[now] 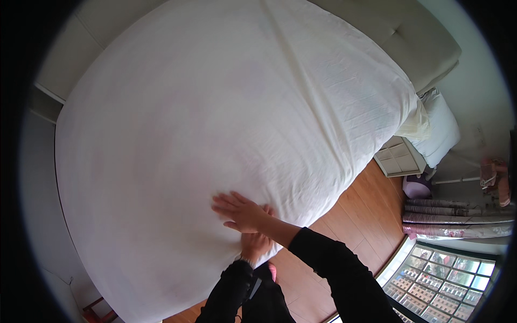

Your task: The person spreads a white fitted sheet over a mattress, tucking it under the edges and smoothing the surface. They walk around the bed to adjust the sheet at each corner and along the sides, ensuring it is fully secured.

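A white fitted sheet [177, 129] covers the mattress and fills most of the view. My right hand [240, 212] lies palm down on it near the bed's near edge, fingers stretched out and slightly blurred. Beneath and nearer to me, my left hand [255, 246] rests at the sheet's edge, crossed by the right wrist. Only a few of its fingertips show past that wrist, and they look extended. Long creases run across the sheet to the right of both hands.
A padded grey-beige headboard [398, 40] borders the far right. Beside it stand a white nightstand [398, 158] and a white pillow [439, 129]. Wooden floor [353, 215] runs along the bed's right side, toward patterned curtains [458, 218] and a barred window [444, 280].
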